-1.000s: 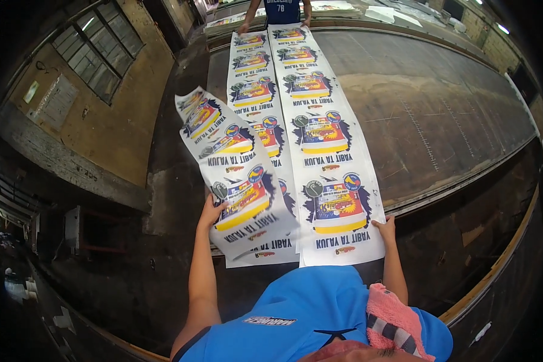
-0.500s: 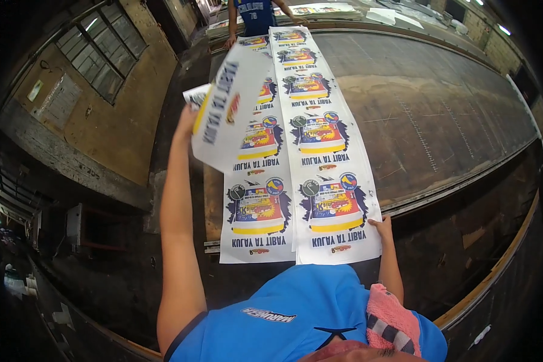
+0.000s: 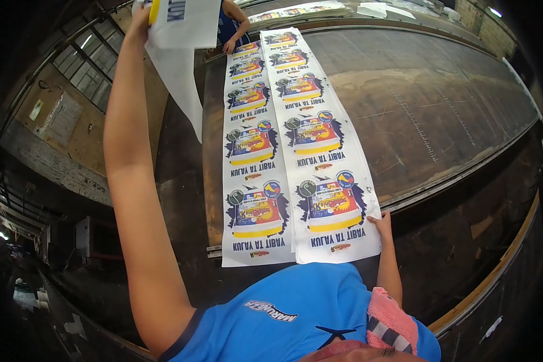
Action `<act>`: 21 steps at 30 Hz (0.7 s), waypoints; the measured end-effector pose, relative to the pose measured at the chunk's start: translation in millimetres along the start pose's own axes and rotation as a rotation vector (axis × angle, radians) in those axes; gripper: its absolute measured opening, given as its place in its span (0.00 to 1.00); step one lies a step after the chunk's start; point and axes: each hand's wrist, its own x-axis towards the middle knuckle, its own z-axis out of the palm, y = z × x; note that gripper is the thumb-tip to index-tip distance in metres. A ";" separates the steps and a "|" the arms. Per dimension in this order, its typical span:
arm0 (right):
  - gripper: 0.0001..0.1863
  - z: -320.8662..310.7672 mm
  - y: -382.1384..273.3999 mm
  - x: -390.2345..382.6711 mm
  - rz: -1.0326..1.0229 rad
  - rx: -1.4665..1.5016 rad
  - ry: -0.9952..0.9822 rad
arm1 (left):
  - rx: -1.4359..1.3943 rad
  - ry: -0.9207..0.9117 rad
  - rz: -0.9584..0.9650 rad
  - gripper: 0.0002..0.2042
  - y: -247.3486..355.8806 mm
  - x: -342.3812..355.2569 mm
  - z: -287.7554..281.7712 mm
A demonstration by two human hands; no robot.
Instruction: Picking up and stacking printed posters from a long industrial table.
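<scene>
High at the far left, my left hand [image 3: 140,23] is closed on the edge of a long printed sheet [image 3: 184,30]. That sheet hangs off the table's left side, its pale underside partly showing and its top cut off by the frame. My right hand [image 3: 381,224] pinches the near right edge of the right stack of printed sheets [image 3: 329,145], thumb on top; its other fingers are mostly hidden. Beside that stack lies a left stack of printed sheets [image 3: 250,181], slightly overlapped by the right one. Both carry repeated colourful pictures and lettering.
A dark, scratched table [image 3: 440,102] extends to the right. At its far left end a co-worker in a dark blue top has a hand [image 3: 229,47] by the left stack. More printed sheets [image 3: 301,11] lie at the back. A windowed wall [image 3: 60,90] stands left.
My left hand has risen up and left, carrying its sheet off the left stack and past the table's side. The co-worker has shifted left. My right hand has barely moved.
</scene>
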 end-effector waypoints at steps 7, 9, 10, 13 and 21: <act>0.31 -3.4 14.0 6.6 -0.007 -0.008 0.030 | -0.095 0.038 0.509 0.20 145.5 -18.6 74.1; 0.31 -4.2 12.8 4.1 0.008 0.020 0.025 | -0.099 0.029 0.501 0.20 150.8 -41.4 82.7; 0.31 -3.3 9.9 2.6 0.016 0.051 0.015 | -0.098 0.025 0.498 0.20 154.5 -48.1 84.2; 0.30 -2.9 6.3 0.4 0.006 0.034 0.018 | -0.104 0.011 0.492 0.19 163.0 -61.8 88.8; 0.30 -4.1 4.0 -1.7 0.030 0.024 0.022 | -0.122 -0.046 0.475 0.18 173.8 -75.3 101.8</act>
